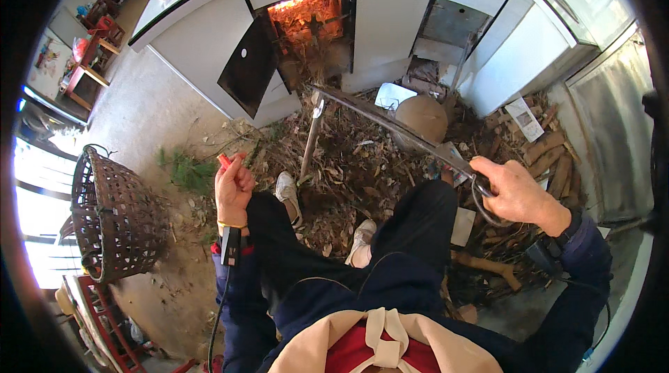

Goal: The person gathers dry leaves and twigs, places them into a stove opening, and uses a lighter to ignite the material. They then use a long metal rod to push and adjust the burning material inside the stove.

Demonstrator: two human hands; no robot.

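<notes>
Before me a fire of dry plant matter (313,15) burns in the opening of a white wood-fired stove (196,41). Its dark metal door (250,67) hangs swung out to the left. My left hand (233,190) is raised above my left knee, its fingers closed around a small red object (224,161), perhaps a lighter. My right hand (520,195) grips the looped handle end of long metal fire tongs (384,121). They slant to the upper left, and their far end is just below the stove mouth. Twigs and dry stalks (319,62) hang from that mouth.
Dry leaves and twigs (345,169) cover the floor around my shoes. A wooden-handled tool (310,143) stands between them and the stove. A woven basket (117,216) lies tipped at left, near green pine needles (191,172). Split firewood (549,148) is piled at right, beside a round stump (422,116).
</notes>
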